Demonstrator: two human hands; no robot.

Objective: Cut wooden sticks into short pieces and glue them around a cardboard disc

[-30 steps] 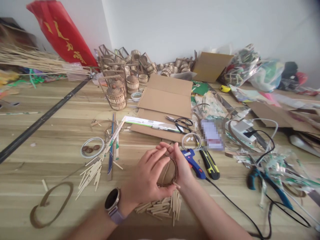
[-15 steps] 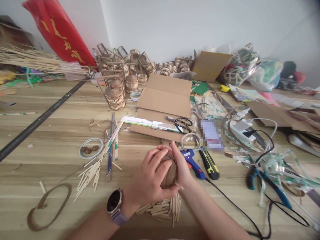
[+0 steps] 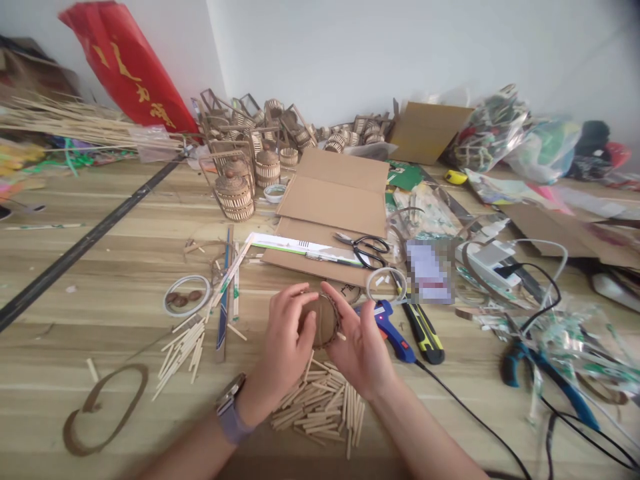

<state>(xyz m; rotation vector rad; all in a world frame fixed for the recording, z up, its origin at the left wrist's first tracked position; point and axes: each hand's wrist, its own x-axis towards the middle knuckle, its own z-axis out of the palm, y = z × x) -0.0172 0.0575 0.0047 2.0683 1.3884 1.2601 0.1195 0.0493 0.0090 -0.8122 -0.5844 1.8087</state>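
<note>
A round brown disc with a rough, raised rim [image 3: 327, 319] is held up between my two hands, tilted towards me. My left hand [image 3: 289, 337] curls round its left side, fingers at the top edge and thumb across its face. Against the right edge rest the fingers of my right hand [image 3: 364, 347], whose thumb stands up away from the disc. A short pale stick end [image 3: 341, 336] shows at the rim beside the right fingers. Below the hands lies a pile of short wooden sticks [image 3: 325, 403].
Right of my hands lie a blue glue gun [image 3: 395, 333], a utility knife [image 3: 424, 332] and blue-handled pliers [image 3: 550, 383]. Scissors [image 3: 367, 249] rest on cardboard [image 3: 335, 190]. Small lidded baskets [image 3: 235, 197] stand behind. At left are a white ring [image 3: 187, 295] around brown discs and a curled strip [image 3: 107, 407].
Both hands have shifted slightly left with the disc. My left hand has drawn back from over its face, and my right thumb has lifted off. More of the stick pile shows.
</note>
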